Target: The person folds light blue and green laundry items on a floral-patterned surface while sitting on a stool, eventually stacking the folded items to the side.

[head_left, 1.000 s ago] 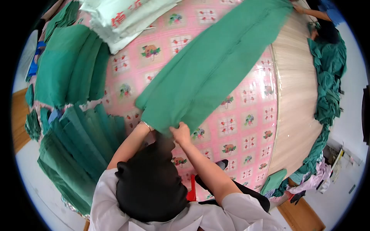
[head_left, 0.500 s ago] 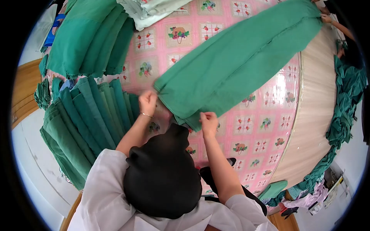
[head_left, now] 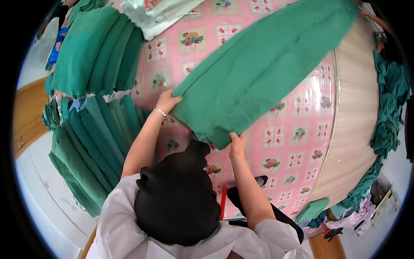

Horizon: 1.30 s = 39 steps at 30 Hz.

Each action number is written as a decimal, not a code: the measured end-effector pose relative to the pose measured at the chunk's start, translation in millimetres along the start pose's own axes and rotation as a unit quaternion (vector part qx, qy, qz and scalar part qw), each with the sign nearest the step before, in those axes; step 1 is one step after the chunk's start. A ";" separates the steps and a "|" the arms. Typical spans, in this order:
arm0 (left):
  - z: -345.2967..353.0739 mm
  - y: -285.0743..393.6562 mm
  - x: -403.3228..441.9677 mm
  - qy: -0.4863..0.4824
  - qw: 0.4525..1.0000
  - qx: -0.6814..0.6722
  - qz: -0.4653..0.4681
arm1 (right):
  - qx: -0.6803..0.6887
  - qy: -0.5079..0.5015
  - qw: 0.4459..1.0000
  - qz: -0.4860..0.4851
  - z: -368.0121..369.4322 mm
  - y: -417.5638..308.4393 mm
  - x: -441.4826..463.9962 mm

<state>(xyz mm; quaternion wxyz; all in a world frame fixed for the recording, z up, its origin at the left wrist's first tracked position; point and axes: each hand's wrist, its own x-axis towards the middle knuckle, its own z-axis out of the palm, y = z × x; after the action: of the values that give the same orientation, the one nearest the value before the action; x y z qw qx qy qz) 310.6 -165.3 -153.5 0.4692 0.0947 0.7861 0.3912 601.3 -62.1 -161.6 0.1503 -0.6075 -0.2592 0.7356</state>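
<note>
A long green cloth point(head_left: 258, 73), folded lengthwise with a seam running down it, stretches slantwise from near me to the far right. My left hand point(head_left: 169, 102), a bracelet at its wrist, is closed on the near left corner. At the near right corner, my right hand point(head_left: 237, 146) pinches the cloth's edge between thumb and fingers. Up at the far end, another person's hand point(head_left: 365, 13) is by the cloth; its grip is hard to make out.
Folded green cloths lie in an upper stack point(head_left: 101, 52) and a lower row point(head_left: 92, 134) at left. White cloth point(head_left: 157, 17) lies at the back. A pink patterned cover point(head_left: 276, 140) spreads over the table. Crumpled green cloth point(head_left: 388, 112) lines the right edge.
My left hand has come onto the near left corner and closed on it. My right hand has moved slightly down and right, tugging its corner. The near end looks flatter.
</note>
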 end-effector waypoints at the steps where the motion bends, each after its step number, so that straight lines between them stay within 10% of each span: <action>1: 0.7 17.2 -10.8 -0.024 0.995 -0.092 -0.034 | 0.008 0.007 1.000 -0.007 -2.5 -4.2 -3.9; 14: 79.9 265.3 57.7 -0.204 0.948 -0.229 0.089 | 0.334 -0.019 0.942 -0.029 -23.7 -209.5 7.0; 18: 118.0 258.1 129.9 -0.080 0.978 -0.083 0.176 | 0.461 -0.122 0.878 -0.037 -37.7 -234.1 89.3; 20: 124.2 231.7 145.6 0.038 0.963 0.101 0.246 | 0.386 0.065 0.920 -0.028 -34.9 -236.5 111.8; 27: 96.4 143.2 141.7 0.060 0.960 0.183 0.202 | -0.094 0.156 0.964 -0.195 -54.1 -130.1 140.9; 39: 103.6 118.1 148.8 -0.014 0.960 0.237 0.149 | -0.143 0.144 0.966 -0.158 -31.6 -135.0 102.4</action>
<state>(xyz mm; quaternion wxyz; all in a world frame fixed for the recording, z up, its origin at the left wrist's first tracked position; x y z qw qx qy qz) 288.4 45.8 -195.4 0.3802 0.3246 0.8266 0.2584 597.2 109.8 -173.1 0.2114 -0.6735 -0.4301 0.5628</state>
